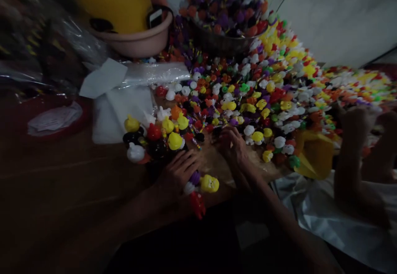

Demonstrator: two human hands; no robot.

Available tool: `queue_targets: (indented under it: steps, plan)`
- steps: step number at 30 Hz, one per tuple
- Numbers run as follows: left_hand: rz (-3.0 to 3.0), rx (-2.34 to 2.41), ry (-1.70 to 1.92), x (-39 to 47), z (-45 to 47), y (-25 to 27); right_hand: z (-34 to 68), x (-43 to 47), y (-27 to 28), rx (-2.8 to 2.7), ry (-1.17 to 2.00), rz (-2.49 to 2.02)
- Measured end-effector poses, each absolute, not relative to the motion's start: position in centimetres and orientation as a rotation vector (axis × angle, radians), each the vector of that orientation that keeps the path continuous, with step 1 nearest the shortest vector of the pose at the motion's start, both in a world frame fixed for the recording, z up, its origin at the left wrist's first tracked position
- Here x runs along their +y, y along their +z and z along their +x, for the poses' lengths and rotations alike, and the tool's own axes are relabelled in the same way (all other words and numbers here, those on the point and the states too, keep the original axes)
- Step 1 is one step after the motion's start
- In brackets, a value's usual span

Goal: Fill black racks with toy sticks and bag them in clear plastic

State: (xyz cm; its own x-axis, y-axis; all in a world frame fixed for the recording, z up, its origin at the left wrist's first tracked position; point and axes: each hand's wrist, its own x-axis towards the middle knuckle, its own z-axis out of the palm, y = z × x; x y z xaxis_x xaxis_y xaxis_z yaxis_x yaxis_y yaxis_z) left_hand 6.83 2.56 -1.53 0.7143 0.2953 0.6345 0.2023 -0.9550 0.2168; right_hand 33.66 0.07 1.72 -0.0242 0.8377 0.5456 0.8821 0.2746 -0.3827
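My left hand [182, 167] is curled over a small bunch of figure-topped sticks. Their purple, white, yellow and red plastic heads [209, 184] stick out on its thumb side, and the shafts are hidden under the palm. Just beyond lies a group of figure heads [174, 141] in yellow, red, black and white. My right hand [232, 145] is at the near edge of the big pile of figure-topped sticks [229, 105], fingers bent together. What its fingertips hold is too dark to make out. Striped, bead-like shafts [196, 141] lie between the hands.
A metal bowl [223, 42] heaped with figure tops stands behind. Left of it, a pink basin [139, 42] holds a yellow helmet-like object [113, 1]. Clear plastic bags [124, 113] and a red dish [83, 121] lie left. Another person's arms [353, 141] are at right, near a yellow container [314, 154].
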Motion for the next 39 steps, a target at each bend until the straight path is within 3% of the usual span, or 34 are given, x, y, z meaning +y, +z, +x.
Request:
queue_targets:
  steps: [4,9,12,19,25,30,34,39]
  plan:
    - [2.499,0.249,1.327,2.2,8.4,-3.6,37.9,2.1,4.7,-1.685,-0.324,-1.859]
    - [2.497,0.198,1.095,1.3,9.7,-6.8,42.7,7.1,8.7,-1.583,-0.686,-2.302]
    - [2.387,0.265,1.197,0.7,10.4,-8.0,45.0,10.4,10.3,-1.584,-0.802,-2.411]
    - [2.221,0.419,1.307,-0.8,11.8,-8.9,48.6,15.9,9.6,-1.840,-0.692,-2.496]
    - [2.356,0.336,1.171,0.8,10.4,-6.8,47.7,17.2,8.9,-1.844,-0.668,-2.349]
    - [2.422,0.273,1.062,1.1,9.9,-6.2,44.9,15.6,9.2,-1.978,-0.446,-2.062]
    - [2.251,0.462,1.266,-0.3,10.8,-7.1,44.7,16.0,10.5,-2.132,-0.172,-1.916]
    - [2.357,0.320,0.966,-0.2,10.3,-8.0,48.4,21.6,10.7,-1.463,-0.538,-2.328]
